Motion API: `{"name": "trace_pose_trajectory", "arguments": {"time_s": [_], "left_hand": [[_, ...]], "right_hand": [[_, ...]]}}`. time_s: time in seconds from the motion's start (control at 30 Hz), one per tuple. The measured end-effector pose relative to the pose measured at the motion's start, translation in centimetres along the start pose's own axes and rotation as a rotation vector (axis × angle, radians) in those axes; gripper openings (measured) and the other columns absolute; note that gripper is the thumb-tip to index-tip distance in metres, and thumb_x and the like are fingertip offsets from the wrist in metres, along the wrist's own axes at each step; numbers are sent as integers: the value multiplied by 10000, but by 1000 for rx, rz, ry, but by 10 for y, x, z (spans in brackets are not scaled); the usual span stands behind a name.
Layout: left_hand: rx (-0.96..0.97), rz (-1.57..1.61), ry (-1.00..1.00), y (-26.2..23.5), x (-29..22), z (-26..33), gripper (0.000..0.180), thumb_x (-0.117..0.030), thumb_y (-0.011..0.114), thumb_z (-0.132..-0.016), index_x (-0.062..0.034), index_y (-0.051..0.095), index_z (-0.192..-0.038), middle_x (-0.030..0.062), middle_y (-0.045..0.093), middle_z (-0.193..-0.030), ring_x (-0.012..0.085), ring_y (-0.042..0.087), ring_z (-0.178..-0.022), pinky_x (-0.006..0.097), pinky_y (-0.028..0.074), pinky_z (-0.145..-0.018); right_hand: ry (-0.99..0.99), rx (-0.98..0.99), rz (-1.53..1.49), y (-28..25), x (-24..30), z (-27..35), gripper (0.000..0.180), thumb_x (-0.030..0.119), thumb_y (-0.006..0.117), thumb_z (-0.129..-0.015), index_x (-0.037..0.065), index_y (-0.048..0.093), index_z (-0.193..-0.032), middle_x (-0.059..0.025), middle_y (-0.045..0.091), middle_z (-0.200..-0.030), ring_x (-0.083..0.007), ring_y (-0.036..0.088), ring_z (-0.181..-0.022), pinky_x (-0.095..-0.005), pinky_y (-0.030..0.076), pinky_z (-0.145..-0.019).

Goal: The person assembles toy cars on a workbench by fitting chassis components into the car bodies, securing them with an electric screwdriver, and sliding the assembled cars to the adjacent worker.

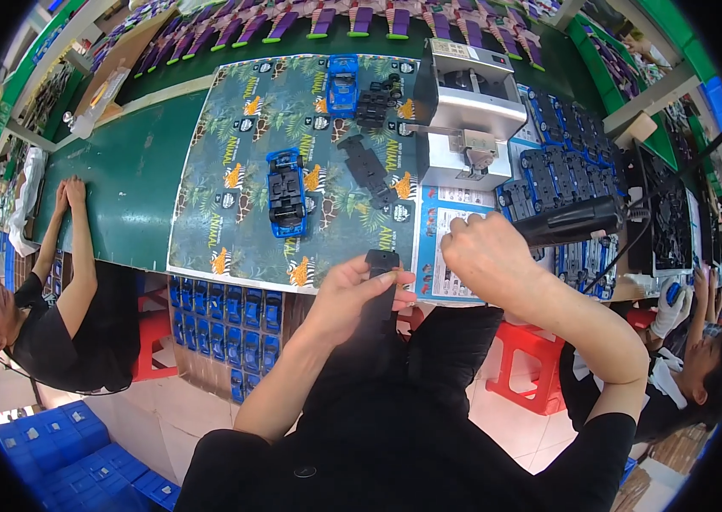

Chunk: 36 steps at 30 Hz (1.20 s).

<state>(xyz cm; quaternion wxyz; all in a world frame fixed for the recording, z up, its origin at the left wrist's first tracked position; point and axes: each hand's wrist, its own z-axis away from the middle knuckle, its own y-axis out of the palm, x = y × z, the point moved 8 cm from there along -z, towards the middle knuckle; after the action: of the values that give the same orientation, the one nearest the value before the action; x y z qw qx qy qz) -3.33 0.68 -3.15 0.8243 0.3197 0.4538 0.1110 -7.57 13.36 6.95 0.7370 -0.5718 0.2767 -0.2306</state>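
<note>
My left hand (346, 294) grips a long black plastic toy car chassis (381, 266) upright at the table's front edge. To its right, my right hand (489, 249) is closed around the front end of a black electric screwdriver (570, 222); the tool's tip is hidden. On the patterned sheet (207, 205) ahead of me, a blue toy car body (287, 193) shows its dark inside. Beside it lies another black chassis (366, 171). Farther back are a second blue car body (342, 85) and a black part with wheels (378, 101).
A grey metal machine (468, 115) stands right of the sheet. Beyond it are rows of blue-and-black car parts (561, 171). The screwdriver's cable (685, 166) runs up right. A tray of blue cars (229, 328) sits below the table edge. Co-workers sit at left (45, 316) and right (655, 375).
</note>
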Motion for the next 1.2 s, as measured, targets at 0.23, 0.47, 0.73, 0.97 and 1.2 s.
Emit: {"name": "trace_pose_trajectory", "arguments": {"time_s": [0.23, 0.47, 0.73, 0.97, 1.2], "left_hand": [[-4, -49, 5, 0, 2, 1, 234, -24, 572, -947, 48, 591, -1169, 181, 670, -1091, 255, 695, -927, 379, 584, -836], [-11, -121, 94, 4, 7, 1, 224, -25, 596, -938, 50, 628, -1147, 144, 690, -1053, 203, 688, -902, 345, 571, -831], [-267, -818, 752, 32, -36, 39, 344, 108, 649, -769, 35, 678, -1104, 161, 711, -966, 240, 687, -858, 306, 529, -768], [-114, -862, 992, 67, -40, 42, 458, 119, 601, -624, 10, 659, -1066, 145, 679, -1005, 315, 648, -893, 385, 496, -835], [-16, -415, 569, 64, -10, 38, 265, 59, 649, -826, 35, 639, -1090, 136, 677, -1025, 186, 649, -946, 291, 511, -808]], "right_hand": [[-14, 39, 40, 16, 4, -8, 36, 85, 705, -686, 69, 693, -716, -82, 647, -732, -216, 679, -713, -323, 484, -595], [-36, 26, 145, 9, 9, -6, 95, 113, 695, -698, 64, 688, -779, -89, 651, -780, -224, 660, -783, -333, 483, -621], [107, -492, -456, -28, 32, 39, 283, 50, 700, -729, -8, 659, -1004, -155, 646, -959, -289, 654, -915, -359, 523, -767], [570, -478, -1866, 99, 70, 73, 694, 1, 724, -808, -11, 406, -1425, -132, 521, -1352, -197, 531, -1219, -350, 440, -1021], [412, -497, -2130, 114, 87, 75, 529, 113, 745, -849, 3, 506, -1307, -89, 535, -1284, -155, 538, -1145, -322, 456, -953]]}}
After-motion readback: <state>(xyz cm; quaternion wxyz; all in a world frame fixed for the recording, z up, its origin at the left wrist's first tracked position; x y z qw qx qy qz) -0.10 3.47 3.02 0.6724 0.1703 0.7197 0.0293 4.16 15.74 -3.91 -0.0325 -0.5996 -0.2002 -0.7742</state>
